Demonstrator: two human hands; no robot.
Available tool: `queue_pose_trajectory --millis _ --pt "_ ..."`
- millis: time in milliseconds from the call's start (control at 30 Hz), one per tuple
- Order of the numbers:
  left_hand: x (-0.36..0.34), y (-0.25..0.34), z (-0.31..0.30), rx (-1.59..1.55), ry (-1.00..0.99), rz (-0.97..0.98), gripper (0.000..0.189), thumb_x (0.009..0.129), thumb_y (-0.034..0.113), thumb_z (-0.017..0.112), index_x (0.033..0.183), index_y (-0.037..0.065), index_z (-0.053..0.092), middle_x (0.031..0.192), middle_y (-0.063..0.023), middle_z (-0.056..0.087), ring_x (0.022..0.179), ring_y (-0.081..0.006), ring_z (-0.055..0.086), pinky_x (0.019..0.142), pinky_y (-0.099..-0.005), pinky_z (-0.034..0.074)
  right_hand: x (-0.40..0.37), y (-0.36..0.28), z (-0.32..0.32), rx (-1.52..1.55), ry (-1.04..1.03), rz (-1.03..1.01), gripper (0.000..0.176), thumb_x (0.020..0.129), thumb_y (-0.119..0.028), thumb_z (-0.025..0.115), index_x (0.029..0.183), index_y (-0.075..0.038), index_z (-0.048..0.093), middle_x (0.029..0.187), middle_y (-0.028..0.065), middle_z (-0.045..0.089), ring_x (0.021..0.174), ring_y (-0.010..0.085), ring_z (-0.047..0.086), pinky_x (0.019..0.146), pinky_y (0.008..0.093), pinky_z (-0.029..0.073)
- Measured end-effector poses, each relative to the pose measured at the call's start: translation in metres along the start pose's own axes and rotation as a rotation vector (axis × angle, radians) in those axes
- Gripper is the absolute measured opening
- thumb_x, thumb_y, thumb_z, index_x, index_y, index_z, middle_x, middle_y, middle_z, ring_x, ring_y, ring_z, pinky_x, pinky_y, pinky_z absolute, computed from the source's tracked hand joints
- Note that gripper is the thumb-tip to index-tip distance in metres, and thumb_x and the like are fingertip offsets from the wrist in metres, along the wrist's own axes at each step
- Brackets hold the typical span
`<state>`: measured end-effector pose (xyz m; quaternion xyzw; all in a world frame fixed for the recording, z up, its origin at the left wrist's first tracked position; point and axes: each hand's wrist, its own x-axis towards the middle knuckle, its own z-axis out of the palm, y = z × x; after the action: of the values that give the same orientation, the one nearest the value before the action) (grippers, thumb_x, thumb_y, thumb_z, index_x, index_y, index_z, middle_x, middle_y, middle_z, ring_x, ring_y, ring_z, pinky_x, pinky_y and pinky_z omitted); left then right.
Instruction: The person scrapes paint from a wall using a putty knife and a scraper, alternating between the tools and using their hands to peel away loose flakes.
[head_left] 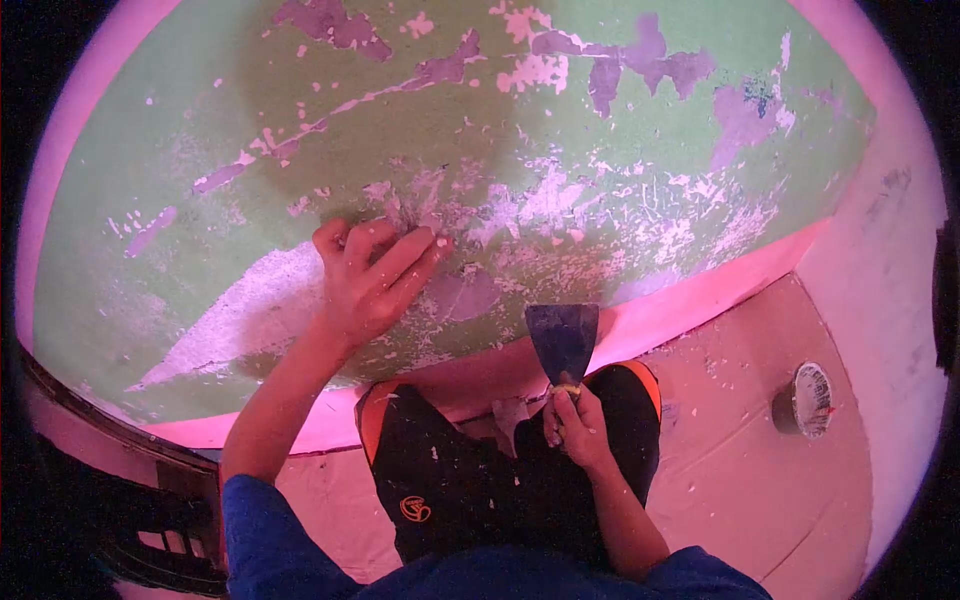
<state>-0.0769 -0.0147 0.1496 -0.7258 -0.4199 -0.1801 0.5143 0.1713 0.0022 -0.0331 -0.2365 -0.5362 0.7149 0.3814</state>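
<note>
A green painted wall (pixel 360 130) fills the upper view, with pale and purplish bare patches where paint has come off. My left hand (pixel 375 275) is against its lower part, fingers bent and somewhat apart, touching the scraped area; nothing can be made out in them. The fingertips are partly hidden against the surface. In front of my right knee, my right hand (pixel 577 428) is closed around the handle of a scraper (pixel 563 338). Its wide dark blade points up toward the wall, and the blade seems apart from the paint.
A small tub (pixel 813 400) with whitish residue inside stands on the floor at right. The floor (pixel 720 450) looks covered by a creased sheet with scattered flakes. A pink band (pixel 700 295) edges the wall's bottom. At lower left is a dark framed object (pixel 130 480).
</note>
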Motion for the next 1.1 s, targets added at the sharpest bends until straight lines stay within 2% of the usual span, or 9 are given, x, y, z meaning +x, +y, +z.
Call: queue_pose_trajectory --millis 167,333,433,733,800,867,933,1000,1100 --pt "0.007 -0.005 0.005 0.009 0.010 0.043 0.022 0.063 0.015 0.067 0.085 0.014 0.064 0.090 0.0048 0.055 0.084 -0.0150 0.050 0.075 -0.0386 0.029 0.001 0.002 -0.004 0.018 -0.038 -0.031 0.023 0.093 -0.027 0.039 0.091 -0.004 0.042 0.058 0.0010 0.041 0.044 0.0084 0.041 0.040 0.0225 0.035" --pt "0.004 0.004 0.012 -0.011 0.066 -0.051 0.023 0.062 0.014 0.069 0.084 0.014 0.063 0.086 0.0039 0.054 0.084 -0.0155 0.051 0.076 -0.0379 0.029 0.007 0.030 -0.014 -0.104 0.126 -0.303 0.034 0.093 -0.021 0.038 0.121 -0.001 0.037 0.076 0.0027 0.045 0.049 0.0086 0.043 0.042 0.0223 0.038" --pt "-0.003 0.010 0.020 0.025 0.177 -0.200 0.024 0.060 0.013 0.071 0.082 0.014 0.062 0.084 0.0039 0.054 0.080 -0.0147 0.051 0.074 -0.0372 0.029 -0.002 -0.016 -0.004 -0.045 0.139 -0.161 0.044 0.092 -0.013 0.039 0.133 -0.003 0.026 0.084 0.0029 0.044 0.049 0.0072 0.042 0.040 0.0201 0.037" --pt "0.014 -0.004 0.007 0.000 0.173 -0.108 0.024 0.059 0.008 0.071 0.080 0.013 0.062 0.081 0.0023 0.053 0.077 -0.0150 0.049 0.073 -0.0369 0.028 0.001 -0.004 -0.004 -0.063 0.170 -0.248 0.046 0.090 -0.007 0.043 0.133 -0.005 0.029 0.073 -0.0004 0.045 0.045 0.0036 0.039 0.037 0.0172 0.033" --pt "0.018 -0.010 -0.002 -0.005 0.201 -0.315 0.019 0.063 0.008 0.070 0.079 0.014 0.061 0.081 -0.0007 0.053 0.074 -0.0176 0.051 0.070 -0.0357 0.034 0.006 0.007 -0.011 -0.243 0.152 -0.341 0.045 0.090 -0.008 0.043 0.133 -0.003 0.029 0.073 -0.0005 0.045 0.046 0.0034 0.038 0.037 0.0173 0.033" --pt "0.055 -0.017 -0.020 -0.019 0.618 -0.412 0.021 0.066 -0.003 0.066 0.077 0.013 0.059 0.076 -0.0074 0.057 0.071 -0.0240 0.052 0.062 -0.0320 0.044 0.005 -0.006 0.000 -0.144 0.136 -0.306 0.044 0.091 -0.011 0.043 0.131 -0.002 0.031 0.072 -0.0009 0.044 0.046 0.0032 0.038 0.038 0.0174 0.032" --pt "0.057 -0.011 -0.038 -0.065 0.666 -0.367 0.013 0.074 -0.001 0.061 0.078 0.010 0.059 0.079 -0.0080 0.061 0.072 -0.0252 0.057 0.062 -0.0307 0.047 0.002 -0.009 0.000 -0.069 0.125 -0.191 0.043 0.091 -0.013 0.045 0.130 -0.001 0.033 0.071 -0.0012 0.043 0.046 0.0032 0.039 0.038 0.0173 0.032" --pt "0.035 0.027 -0.057 -0.069 -0.376 -0.672 0.019 0.072 -0.002 0.059 0.089 0.006 0.061 0.090 -0.0087 0.063 0.080 -0.0290 0.061 0.063 -0.0360 0.052 0.000 -0.011 0.002 -0.121 0.102 -0.210 0.042 0.090 -0.012 0.045 0.129 0.000 0.035 0.071 -0.0014 0.043 0.046 0.0031 0.039 0.038 0.0175 0.032" --pt "-0.053 0.077 -0.028 -0.466 -0.225 -0.482 0.026 0.073 -0.004 0.053 0.096 0.005 0.061 0.109 -0.0114 0.058 0.107 -0.0304 0.052 0.087 -0.0396 0.045 -0.002 -0.016 0.002 -0.265 0.121 -0.262 0.038 0.088 -0.010 0.048 0.124 0.000 0.042 0.075 0.0026 0.051 0.054 0.0068 0.046 0.047 0.0207 0.038"
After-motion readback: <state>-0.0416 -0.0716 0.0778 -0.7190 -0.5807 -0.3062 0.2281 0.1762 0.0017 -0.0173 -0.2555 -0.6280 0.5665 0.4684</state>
